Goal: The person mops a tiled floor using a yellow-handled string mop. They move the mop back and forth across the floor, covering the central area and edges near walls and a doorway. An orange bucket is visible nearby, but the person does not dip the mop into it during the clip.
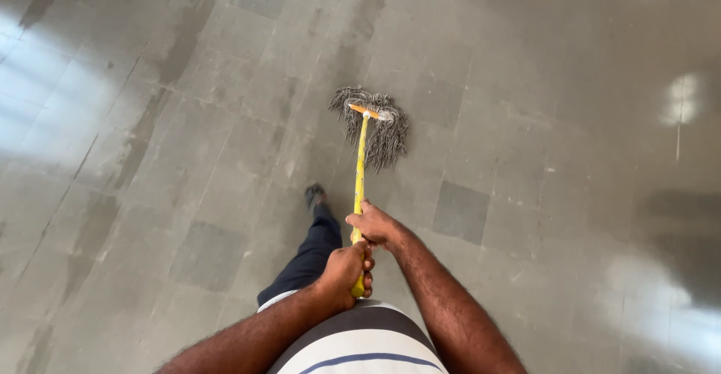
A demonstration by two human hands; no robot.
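We stood on a grey tiled floor [526, 81] streaked with darker damp patches and pale glare. We held a mop [360, 171] with a yellow handle slanting away from us, its grey string head [379, 126] spread on the tiles ahead, just beyond our dark shoe [315, 194]. Our right hand [373, 226] was closed around the handle higher up the shaft, and our left hand [345, 269] was wrapped around its near end. We saw no packages, labels or signs.

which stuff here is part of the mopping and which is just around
In use: yellow mop handle, held by left hand and right hand; grey string mop head; tiled floor.
Just around: nothing loose; only dark streaks and light patches on the floor.
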